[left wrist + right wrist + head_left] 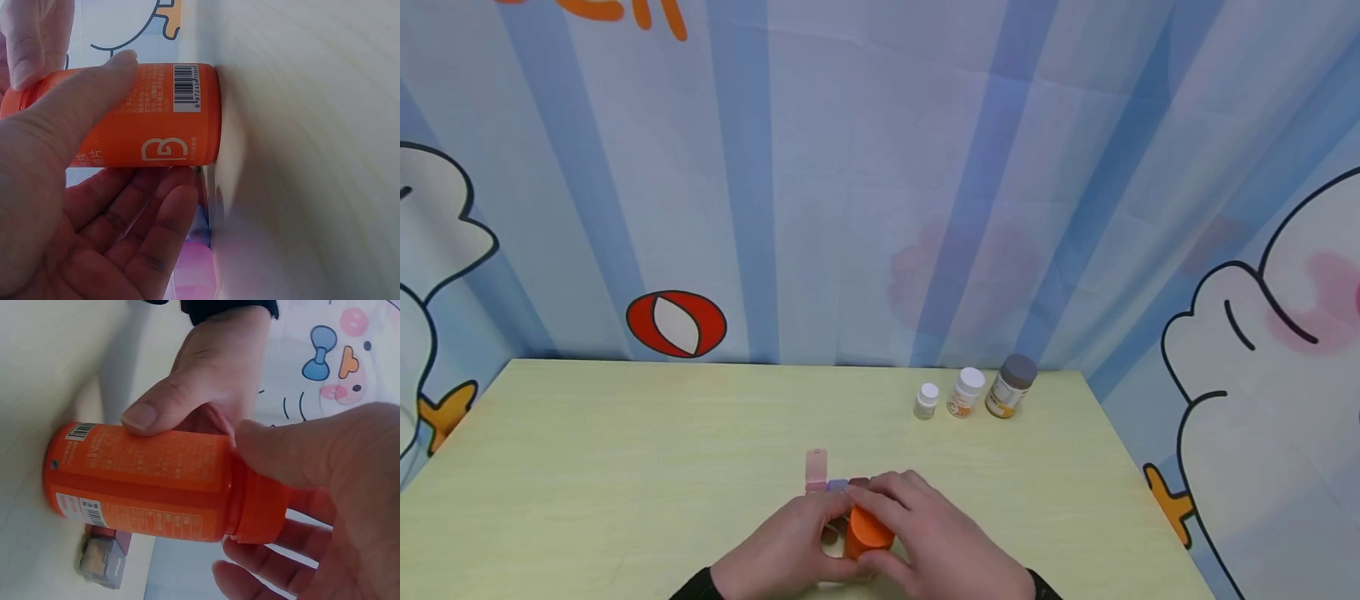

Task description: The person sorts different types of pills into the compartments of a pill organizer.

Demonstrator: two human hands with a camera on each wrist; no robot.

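Note:
An orange bottle (pixel 867 540) stands upright on the table between both hands. My left hand (pixel 784 540) holds its body, thumb on one side and fingers on the other. The right hand (pixel 953 540) grips the orange cap (pixel 264 509) at the top. In the right wrist view, the cap sits on the bottle, with a thin gap line below it. Partly hidden behind the hands is a small box with coloured compartments; its pink lid (pixel 816 467) stands raised, beside a blue lid (pixel 837 484). The left wrist view shows a pink compartment (pixel 195 269) beyond the fingers.
Toward the table's back right stand a small white-capped bottle (pixel 927 402), a larger white-capped bottle (pixel 966 393) and a grey-capped bottle (pixel 1011 387). A patterned blue cloth (pixel 842 183) hangs behind the pale wooden table (pixel 625 450).

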